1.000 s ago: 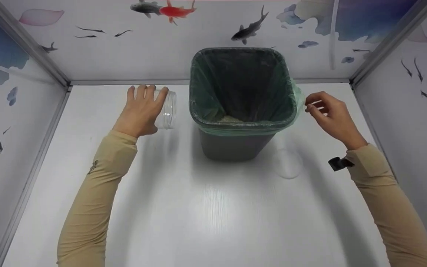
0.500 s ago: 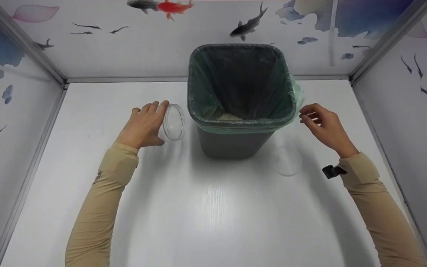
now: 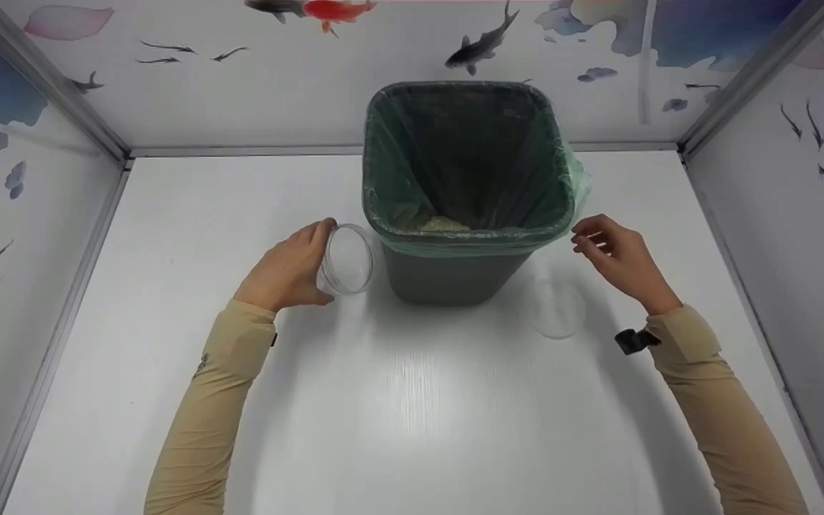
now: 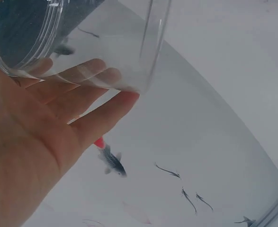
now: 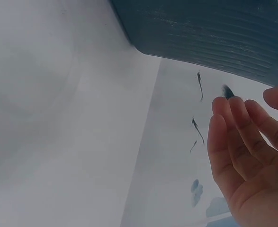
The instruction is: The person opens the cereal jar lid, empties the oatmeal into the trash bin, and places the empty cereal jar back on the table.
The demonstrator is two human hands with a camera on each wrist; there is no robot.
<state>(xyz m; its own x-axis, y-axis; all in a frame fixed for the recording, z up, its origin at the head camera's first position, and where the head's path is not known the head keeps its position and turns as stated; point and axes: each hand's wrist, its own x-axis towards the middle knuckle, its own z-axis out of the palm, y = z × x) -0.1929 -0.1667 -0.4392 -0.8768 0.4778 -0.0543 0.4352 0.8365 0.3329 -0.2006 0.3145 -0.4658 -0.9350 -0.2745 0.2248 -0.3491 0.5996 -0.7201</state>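
My left hand [image 3: 289,270] grips a clear jar [image 3: 347,259] left of the bin, its round mouth tilted toward the bin and the camera. In the left wrist view the fingers wrap the transparent wall of the jar [image 4: 115,47], and nothing shows inside it. A grey waste bin [image 3: 448,279] with a green bag liner [image 3: 483,247] stands at the back centre; something pale and grainy lies at its bottom. My right hand [image 3: 619,257] hovers beside the bin's right side, fingers loosely bent and holding nothing. Below it on the table lies a clear round lid [image 3: 556,309].
The white table [image 3: 412,415] is enclosed by printed panels at the back [image 3: 240,93] and both sides. Excess liner bulges out at the bin's right rim. A small black device [image 3: 634,341] sits on the right wrist.
My left hand has brought the jar nearer the front and right, turning its mouth more toward the camera. My right hand has drawn away from the bag liner, toward the front.
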